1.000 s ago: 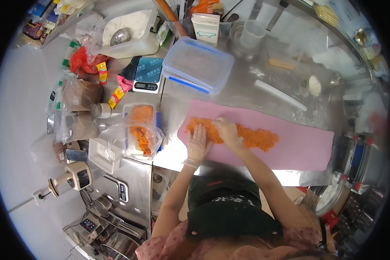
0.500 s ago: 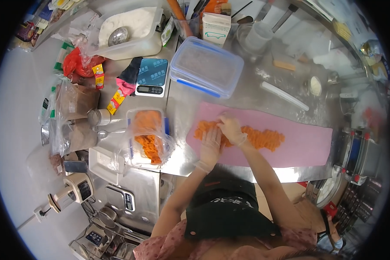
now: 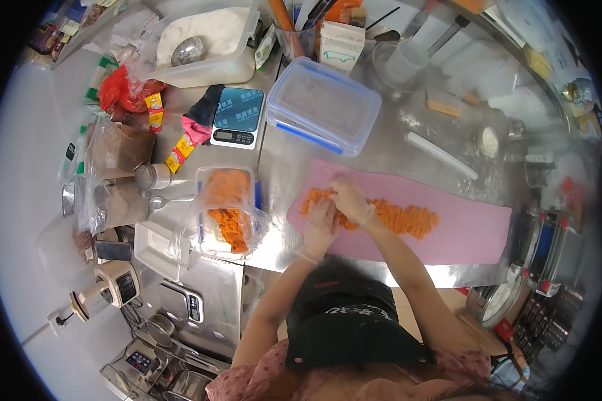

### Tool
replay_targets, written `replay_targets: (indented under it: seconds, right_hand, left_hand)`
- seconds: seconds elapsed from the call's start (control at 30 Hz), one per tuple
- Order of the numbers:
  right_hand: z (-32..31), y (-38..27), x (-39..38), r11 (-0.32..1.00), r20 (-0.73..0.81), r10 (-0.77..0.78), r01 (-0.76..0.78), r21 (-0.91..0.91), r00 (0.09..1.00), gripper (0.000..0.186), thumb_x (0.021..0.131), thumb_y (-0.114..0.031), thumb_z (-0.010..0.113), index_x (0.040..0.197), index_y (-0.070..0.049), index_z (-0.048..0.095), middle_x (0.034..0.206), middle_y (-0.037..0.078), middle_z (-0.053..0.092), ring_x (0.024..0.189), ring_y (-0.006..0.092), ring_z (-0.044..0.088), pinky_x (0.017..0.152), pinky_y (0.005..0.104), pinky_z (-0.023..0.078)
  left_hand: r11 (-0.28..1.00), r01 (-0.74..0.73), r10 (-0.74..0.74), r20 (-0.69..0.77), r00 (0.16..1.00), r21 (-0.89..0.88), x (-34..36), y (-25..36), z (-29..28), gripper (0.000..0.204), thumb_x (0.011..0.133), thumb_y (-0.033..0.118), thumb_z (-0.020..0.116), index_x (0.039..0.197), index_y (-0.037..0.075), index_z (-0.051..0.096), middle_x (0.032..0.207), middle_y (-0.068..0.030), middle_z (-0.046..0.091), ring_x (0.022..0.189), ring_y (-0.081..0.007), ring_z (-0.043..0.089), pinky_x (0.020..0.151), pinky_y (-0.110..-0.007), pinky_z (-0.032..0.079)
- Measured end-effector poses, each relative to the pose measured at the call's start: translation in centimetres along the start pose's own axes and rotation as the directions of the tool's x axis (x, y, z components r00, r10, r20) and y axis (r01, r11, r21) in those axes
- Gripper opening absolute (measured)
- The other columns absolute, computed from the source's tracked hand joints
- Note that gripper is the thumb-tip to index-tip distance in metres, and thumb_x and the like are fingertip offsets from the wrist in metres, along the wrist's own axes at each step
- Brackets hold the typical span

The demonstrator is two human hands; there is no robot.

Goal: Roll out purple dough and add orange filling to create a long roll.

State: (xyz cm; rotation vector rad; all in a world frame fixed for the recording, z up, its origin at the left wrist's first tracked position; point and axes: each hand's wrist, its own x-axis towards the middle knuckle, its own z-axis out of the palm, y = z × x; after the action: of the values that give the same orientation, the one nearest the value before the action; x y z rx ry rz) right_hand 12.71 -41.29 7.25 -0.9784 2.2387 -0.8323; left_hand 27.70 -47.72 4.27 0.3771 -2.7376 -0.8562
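A long band of orange mash (image 3: 408, 217) lies flattened on a pink mat (image 3: 478, 227). My left hand (image 3: 322, 220), in a clear glove, rests its extended fingers on the left part of the mash. Just right of it and higher, my right hand (image 3: 348, 200), also gloved, has its fingers curled down at the mash; whether anything is between them is hidden. Left of the mat sits a blue-edged container (image 3: 255, 190) with more orange mash (image 3: 226, 227) under a crumpled clear bag.
Around the mat are a lidded plastic box (image 3: 324, 100), a digital scale (image 3: 236, 117), a white plastic bar (image 3: 441, 154), a scraper (image 3: 441, 107), a white tray (image 3: 155, 247) and a flour tub (image 3: 207, 47). Bags and packets crowd the left. The steel table's front edge runs near my forearms.
Since a second ago both hands have stayed at the mash's left part, shifting slightly; my left fingers look a little more bent. The whole view has shifted slightly.
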Motion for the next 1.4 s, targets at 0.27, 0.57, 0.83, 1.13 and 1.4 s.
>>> replay_targets:
  seconds: [0.27,0.57,0.83,1.13,1.4]
  right_hand:
    - [0.4,0.7,-1.2,0.990,-0.119,-0.124,0.131,0.047,0.985,0.017,0.083,-0.004,0.062,0.099,-0.005,0.065,0.101,0.014,0.060,0.091,0.0381,0.059,0.078,0.0444,0.049]
    - [1.1,-1.5,-4.5,0.925,-0.002,-0.285,0.274,-0.265,0.959,0.042,0.072,-0.011,0.075,0.111,-0.003,0.060,0.105,0.010,0.058,0.098,0.0296,0.058,0.077,0.0413,0.052]
    - [3.4,1.2,-4.6,0.912,-0.081,-0.328,0.293,-0.287,0.941,0.044,0.072,-0.012,0.075,0.112,-0.003,0.060,0.105,0.010,0.058,0.097,0.0293,0.058,0.072,0.0400,0.054]
    - [4.7,-2.5,-4.5,0.963,-0.295,-0.138,0.059,-0.263,0.945,0.030,0.075,-0.013,0.073,0.102,-0.005,0.064,0.097,0.010,0.059,0.093,0.0300,0.060,0.071,0.0416,0.055]
    - [5.9,-1.5,-4.3,0.958,-0.392,-0.195,0.089,-0.272,0.899,0.026,0.076,-0.014,0.073,0.098,-0.005,0.063,0.096,0.010,0.058,0.091,0.0283,0.059,0.063,0.0383,0.054]
  left_hand:
    - [0.964,-0.030,0.017,0.050,0.999,0.264,1.1,0.2,-2.3,0.042,0.085,0.007,0.061,0.126,-0.003,0.059,0.124,-0.0164,0.059,0.123,-0.0359,0.052,0.108,-0.052,0.038]
    - [0.870,0.454,-0.492,-0.278,0.825,-0.193,-4.3,0.0,-2.1,0.033,0.084,-0.007,0.061,0.113,0.007,0.069,0.107,-0.0141,0.063,0.100,-0.0297,0.060,0.087,-0.036,0.052]
    - [0.839,0.436,-0.529,-0.301,0.794,-0.326,-4.1,1.7,-2.9,0.029,0.085,-0.008,0.059,0.109,0.005,0.071,0.103,-0.0141,0.067,0.096,-0.0284,0.064,0.083,-0.035,0.053]
    - [0.814,0.510,-0.576,-0.267,0.773,-0.279,-6.6,2.0,-2.6,0.026,0.088,-0.007,0.058,0.105,0.005,0.072,0.099,-0.0133,0.068,0.091,-0.0262,0.067,0.080,-0.034,0.053]
    - [0.797,0.502,-0.588,-0.245,0.771,-0.336,-7.4,2.4,-2.9,0.023,0.089,-0.007,0.057,0.103,0.003,0.072,0.094,-0.0121,0.069,0.090,-0.0237,0.066,0.081,-0.032,0.051]
